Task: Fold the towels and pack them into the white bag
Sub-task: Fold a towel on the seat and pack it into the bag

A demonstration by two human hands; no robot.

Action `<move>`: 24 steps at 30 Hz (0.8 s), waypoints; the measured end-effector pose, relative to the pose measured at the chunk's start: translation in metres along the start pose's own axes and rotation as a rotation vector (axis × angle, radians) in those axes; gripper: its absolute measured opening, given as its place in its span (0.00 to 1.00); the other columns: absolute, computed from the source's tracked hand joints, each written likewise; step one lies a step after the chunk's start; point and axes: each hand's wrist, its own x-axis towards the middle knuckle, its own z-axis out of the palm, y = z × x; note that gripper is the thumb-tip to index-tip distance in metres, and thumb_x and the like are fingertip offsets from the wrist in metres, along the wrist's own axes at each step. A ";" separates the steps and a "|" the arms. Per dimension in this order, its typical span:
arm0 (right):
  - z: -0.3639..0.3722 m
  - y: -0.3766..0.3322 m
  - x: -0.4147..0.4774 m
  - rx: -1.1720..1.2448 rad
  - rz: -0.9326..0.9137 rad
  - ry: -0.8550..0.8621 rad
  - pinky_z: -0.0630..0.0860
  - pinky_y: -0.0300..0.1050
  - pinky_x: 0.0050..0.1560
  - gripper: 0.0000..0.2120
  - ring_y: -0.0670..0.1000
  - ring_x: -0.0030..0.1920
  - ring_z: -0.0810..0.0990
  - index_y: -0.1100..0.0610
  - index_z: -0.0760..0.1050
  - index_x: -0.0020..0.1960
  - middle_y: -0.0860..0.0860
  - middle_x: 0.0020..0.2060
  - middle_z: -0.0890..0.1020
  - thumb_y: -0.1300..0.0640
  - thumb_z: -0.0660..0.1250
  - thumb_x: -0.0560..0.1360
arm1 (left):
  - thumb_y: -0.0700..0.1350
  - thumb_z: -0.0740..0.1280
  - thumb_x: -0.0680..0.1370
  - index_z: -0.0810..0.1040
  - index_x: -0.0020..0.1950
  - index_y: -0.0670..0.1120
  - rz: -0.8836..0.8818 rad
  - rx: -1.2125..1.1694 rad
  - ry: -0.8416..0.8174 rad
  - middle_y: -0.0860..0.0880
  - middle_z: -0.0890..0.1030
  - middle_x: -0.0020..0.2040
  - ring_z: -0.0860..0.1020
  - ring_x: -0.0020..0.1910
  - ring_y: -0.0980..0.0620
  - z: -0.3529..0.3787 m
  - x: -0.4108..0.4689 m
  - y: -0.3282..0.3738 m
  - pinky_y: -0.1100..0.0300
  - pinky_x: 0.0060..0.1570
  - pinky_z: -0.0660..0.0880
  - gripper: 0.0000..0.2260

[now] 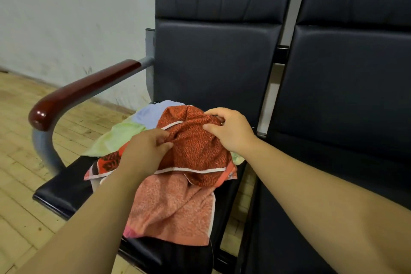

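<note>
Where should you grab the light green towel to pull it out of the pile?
Probably take the light green towel by its free left edge, coming from the armrest side. That part lies flat and bare on the black seat, while its other end is buried under the orange towel that the left hand and right hand are gripping.

Body in view: two forearms and two hands only. Left hand [146,148] bare, no glove, ring or watch seen. Right hand [229,130] likewise bare. Both forearms uncovered to the frame edge; no sleeve, cuff or strap visible. Fingernails short and unpainted where they show.
</note>
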 end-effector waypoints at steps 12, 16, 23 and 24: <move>-0.154 -0.020 -0.118 0.443 0.056 0.059 0.81 0.50 0.55 0.11 0.54 0.53 0.86 0.54 0.84 0.56 0.54 0.50 0.87 0.64 0.73 0.76 | 0.45 0.72 0.78 0.77 0.48 0.54 0.362 -0.198 0.015 0.58 0.81 0.42 0.77 0.41 0.64 -0.030 -0.062 0.138 0.74 0.41 0.66 0.06; -0.225 0.002 -0.177 0.416 0.222 0.120 0.80 0.52 0.55 0.08 0.54 0.53 0.86 0.52 0.86 0.53 0.53 0.49 0.87 0.62 0.72 0.76 | 0.45 0.75 0.75 0.77 0.50 0.58 0.407 -0.426 -0.195 0.55 0.82 0.41 0.80 0.39 0.57 0.003 -0.091 0.201 0.59 0.46 0.75 0.10; -0.299 0.081 -0.251 0.173 0.509 0.387 0.81 0.48 0.47 0.06 0.51 0.41 0.85 0.55 0.86 0.49 0.56 0.43 0.87 0.58 0.77 0.73 | 0.48 0.76 0.75 0.76 0.59 0.56 0.342 -0.459 -0.425 0.53 0.83 0.47 0.83 0.44 0.54 0.109 -0.124 0.274 0.52 0.52 0.80 0.15; -0.300 0.094 -0.260 0.079 0.535 0.428 0.80 0.47 0.48 0.09 0.50 0.43 0.84 0.54 0.85 0.52 0.53 0.44 0.87 0.55 0.78 0.72 | 0.48 0.76 0.75 0.76 0.59 0.55 0.325 -0.425 -0.433 0.53 0.82 0.49 0.82 0.44 0.54 0.123 -0.126 0.273 0.53 0.52 0.79 0.16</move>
